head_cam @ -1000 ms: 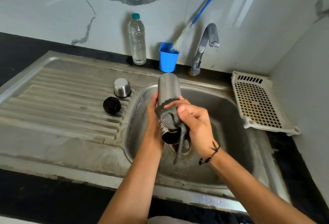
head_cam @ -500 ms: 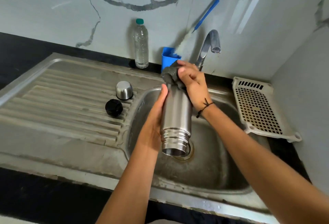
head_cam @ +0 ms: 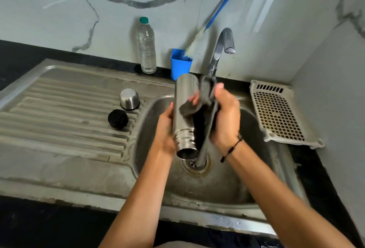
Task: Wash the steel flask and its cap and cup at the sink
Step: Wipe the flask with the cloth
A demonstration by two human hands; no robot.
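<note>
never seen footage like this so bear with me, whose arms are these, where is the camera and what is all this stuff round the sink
The camera sits on a person's head, looking down at their own bare arms. The left hand holds a steel flask, mouth down, over the sink. The right hand presses a dark cloth against it. On the draining board stand the steel cup, upside down, and the black cap. Behind are a water bottle, a blue holder with a brush, the tap, and a white rack.

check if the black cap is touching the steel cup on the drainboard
Apart. The head view shows a strip of ribbed drainboard between the black cap and the steel cup.
</note>
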